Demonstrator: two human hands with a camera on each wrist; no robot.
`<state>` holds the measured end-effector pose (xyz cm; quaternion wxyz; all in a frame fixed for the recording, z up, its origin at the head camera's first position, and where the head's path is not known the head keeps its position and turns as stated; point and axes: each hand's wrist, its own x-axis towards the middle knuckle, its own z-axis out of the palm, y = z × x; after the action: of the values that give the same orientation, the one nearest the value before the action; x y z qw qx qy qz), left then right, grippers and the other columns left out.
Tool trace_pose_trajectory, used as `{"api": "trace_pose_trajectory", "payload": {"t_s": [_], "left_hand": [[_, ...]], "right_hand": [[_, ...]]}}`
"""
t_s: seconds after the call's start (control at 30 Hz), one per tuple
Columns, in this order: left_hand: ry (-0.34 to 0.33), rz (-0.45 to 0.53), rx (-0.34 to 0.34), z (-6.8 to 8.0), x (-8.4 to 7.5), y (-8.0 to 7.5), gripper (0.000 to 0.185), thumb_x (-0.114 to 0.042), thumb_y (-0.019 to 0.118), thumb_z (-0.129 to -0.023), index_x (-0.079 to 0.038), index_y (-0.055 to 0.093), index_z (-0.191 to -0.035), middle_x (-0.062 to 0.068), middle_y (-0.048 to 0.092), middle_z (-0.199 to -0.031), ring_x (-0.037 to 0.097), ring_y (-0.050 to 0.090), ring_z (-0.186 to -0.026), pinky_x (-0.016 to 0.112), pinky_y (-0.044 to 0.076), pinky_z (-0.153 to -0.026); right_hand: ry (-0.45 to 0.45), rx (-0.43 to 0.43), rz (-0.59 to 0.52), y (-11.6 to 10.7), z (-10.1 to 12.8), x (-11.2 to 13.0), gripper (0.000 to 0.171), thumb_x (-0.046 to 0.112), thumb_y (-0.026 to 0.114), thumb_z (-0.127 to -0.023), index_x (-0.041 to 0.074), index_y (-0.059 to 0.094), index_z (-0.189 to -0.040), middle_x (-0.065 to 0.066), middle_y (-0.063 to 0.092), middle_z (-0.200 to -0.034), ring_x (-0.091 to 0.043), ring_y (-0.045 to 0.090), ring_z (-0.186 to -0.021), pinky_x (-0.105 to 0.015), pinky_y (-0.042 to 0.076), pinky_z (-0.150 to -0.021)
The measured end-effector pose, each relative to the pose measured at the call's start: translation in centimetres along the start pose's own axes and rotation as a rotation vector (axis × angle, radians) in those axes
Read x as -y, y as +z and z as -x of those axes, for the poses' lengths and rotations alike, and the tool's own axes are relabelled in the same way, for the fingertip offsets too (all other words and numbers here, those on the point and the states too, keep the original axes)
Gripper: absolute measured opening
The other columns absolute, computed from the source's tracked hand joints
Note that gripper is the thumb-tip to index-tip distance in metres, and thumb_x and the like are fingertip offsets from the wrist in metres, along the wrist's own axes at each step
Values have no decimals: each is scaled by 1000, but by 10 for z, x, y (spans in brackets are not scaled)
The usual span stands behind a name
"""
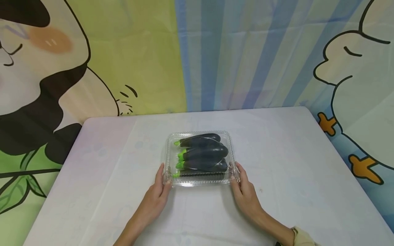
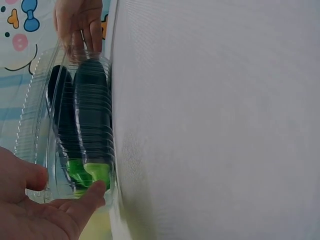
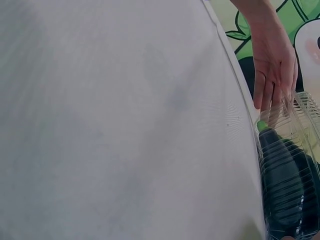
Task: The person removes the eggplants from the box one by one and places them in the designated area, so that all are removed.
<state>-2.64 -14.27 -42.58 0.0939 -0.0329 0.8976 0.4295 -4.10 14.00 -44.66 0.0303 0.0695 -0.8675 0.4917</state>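
A clear plastic clamshell box [image 1: 200, 183] with a ridged rim is near the middle of the white table, its lid down. Inside lie several dark eggplants [image 1: 204, 152] side by side, their bright green caps towards the left. My left hand [image 1: 155, 198] grips the box's left end, and in the left wrist view its thumb is at the rim with a fingertip against the side wall. At the opposite end my right hand [image 1: 248, 200] holds the box, thumb near the front corner. The right wrist view cuts off most of the right hand.
A white cloth covers the table [image 1: 292, 153]. Behind it hangs a printed curtain [image 1: 147, 58] with cartoon animals and blue stripes, reaching down past both sides of the table.
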Motion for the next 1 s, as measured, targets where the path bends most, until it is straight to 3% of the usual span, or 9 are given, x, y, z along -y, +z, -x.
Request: {"api": "trace_pose_trajectory", "payload": {"t_s": [0.1,0.17,0.33,0.5,0.7,0.87,1.0], "left_hand": [[-11,7,9,0,1,0,63,-34,38,-98,-21,3,-149,19,35,-145,33,35,-134,55,30,-109],[-15,13,10,-1,1,1,62,-34,37,-98,-22,3,-149,20,36,-144,33,35,-134,55,30,-108],[-28,15,10,0,2,1,63,-39,37,-98,-24,3,-148,20,37,-144,33,35,-134,55,30,-108],[-28,15,14,0,2,0,63,-41,36,-97,-23,4,-148,21,37,-143,34,36,-133,55,30,-108],[-26,4,40,0,1,-3,62,-44,35,-97,-23,5,-147,18,36,-145,34,35,-133,56,31,-108],[-1,-32,40,-4,0,-8,56,-44,34,-97,-18,14,-143,11,37,-145,30,37,-132,51,34,-107],[23,-58,30,-6,0,-10,52,-41,35,-98,-13,20,-139,12,42,-141,29,42,-129,49,39,-104]], "right_hand": [[9,1,12,0,0,-1,50,17,40,-98,7,23,-144,-19,55,-129,-17,56,-109,-38,50,-90],[11,4,14,0,0,-1,50,18,39,-98,7,23,-144,-20,54,-128,-18,57,-109,-39,50,-89],[7,11,-4,1,0,-3,50,19,39,-99,7,23,-144,-21,47,-135,-25,49,-122,-46,45,-96],[4,2,-3,2,0,-4,51,19,41,-98,6,23,-144,-20,49,-134,-25,52,-119,-46,47,-93],[20,18,-23,0,1,-2,52,26,40,-99,8,23,-144,-19,43,-140,-26,44,-127,-46,42,-99],[23,19,-34,0,1,-2,52,28,39,-99,7,23,-144,-18,39,-143,-27,42,-128,-45,41,-101],[25,25,-41,1,2,-4,53,29,39,-99,7,24,-144,-18,40,-142,-28,42,-128,-45,40,-101]]}}
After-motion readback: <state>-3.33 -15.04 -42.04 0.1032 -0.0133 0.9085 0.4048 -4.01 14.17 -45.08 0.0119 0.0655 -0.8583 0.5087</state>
